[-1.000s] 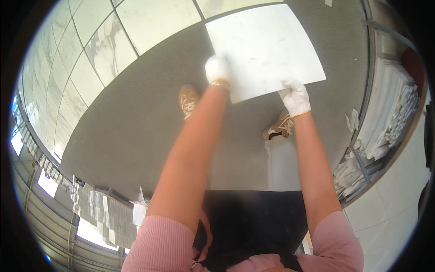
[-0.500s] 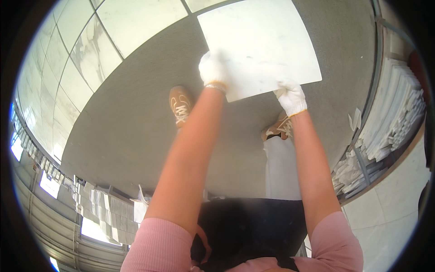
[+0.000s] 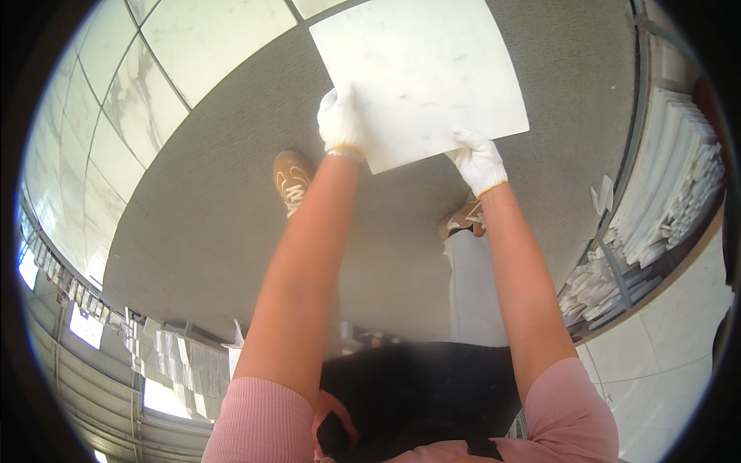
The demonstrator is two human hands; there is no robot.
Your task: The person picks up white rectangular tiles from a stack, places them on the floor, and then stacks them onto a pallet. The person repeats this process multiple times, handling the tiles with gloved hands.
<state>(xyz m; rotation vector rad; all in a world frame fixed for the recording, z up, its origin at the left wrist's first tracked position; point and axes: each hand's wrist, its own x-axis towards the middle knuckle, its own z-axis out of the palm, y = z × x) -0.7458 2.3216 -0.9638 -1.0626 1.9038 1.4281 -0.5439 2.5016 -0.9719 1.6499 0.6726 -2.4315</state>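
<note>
A flat white marble tile (image 3: 428, 81) with faint grey marks is held out in front of me above the grey floor. My left hand (image 3: 340, 119), in a white knitted glove, grips its left edge near the lower left corner. My right hand (image 3: 477, 160), gloved alike, has the near edge pinched, thumb on top and fingers underneath. The fingers beneath the tile are hidden. Both arms reach forward, and the tile tilts slightly, its right side farther from me.
Large white veined tiles (image 3: 220, 42) lie in rows on the left. At the right, thin white slabs (image 3: 671, 177) are stacked beside a metal rail (image 3: 639, 100). My brown shoes (image 3: 292, 181) stand on the grey floor (image 3: 401, 262). More slabs (image 3: 166, 351) stand at the lower left.
The tile and both hands have shifted slightly left in view, along with the shoes and the laid tiles. Both hands keep the same hold.
</note>
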